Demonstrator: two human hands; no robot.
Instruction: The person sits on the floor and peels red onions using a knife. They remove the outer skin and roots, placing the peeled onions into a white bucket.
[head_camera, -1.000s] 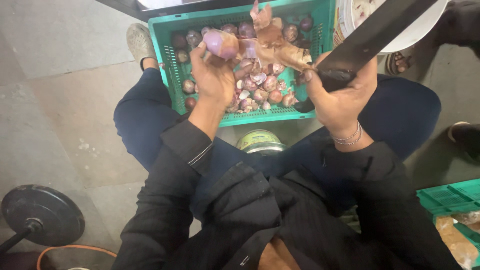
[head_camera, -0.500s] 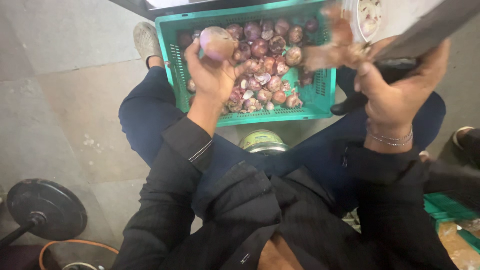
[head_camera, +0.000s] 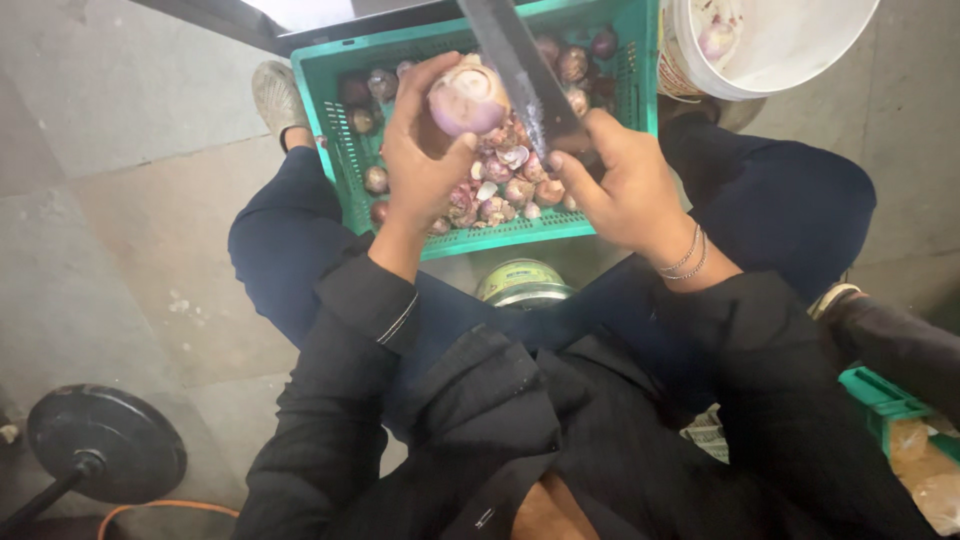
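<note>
You sat over a stone-tiled floor (head_camera: 110, 230), open and bare to your left, with a black round weight plate (head_camera: 105, 442) and an orange cord (head_camera: 165, 512) lying down by the lower left corner. The green crate (head_camera: 335, 140) stood between your knees, its near rim just past your wrists and its far rim running close to the top edge of the view. Its left wall stood just beside your shoe (head_camera: 275, 95); its right wall sat just beside the white bucket (head_camera: 800, 60), which was cut off at the top right corner. A second green crate (head_camera: 885, 400) edged in at the lower right, tight against your right sleeve, so little room was left on that side. A round tin (head_camera: 522, 282) stood on the floor just below the crate's near rim, between your legs.

Inside the crate lay a heap of onions and peels (head_camera: 500, 185), piled toward the near wall.

Your right hand (head_camera: 625, 185) had its grip closed around the handle of the knife (head_camera: 515, 60), the long dark blade slanting up and away over the crate toward the top edge. Your left hand (head_camera: 425, 165) had its grip closed on a partly peeled onion (head_camera: 468, 98), held up above the heap, with the blade just beside it on the right.
</note>
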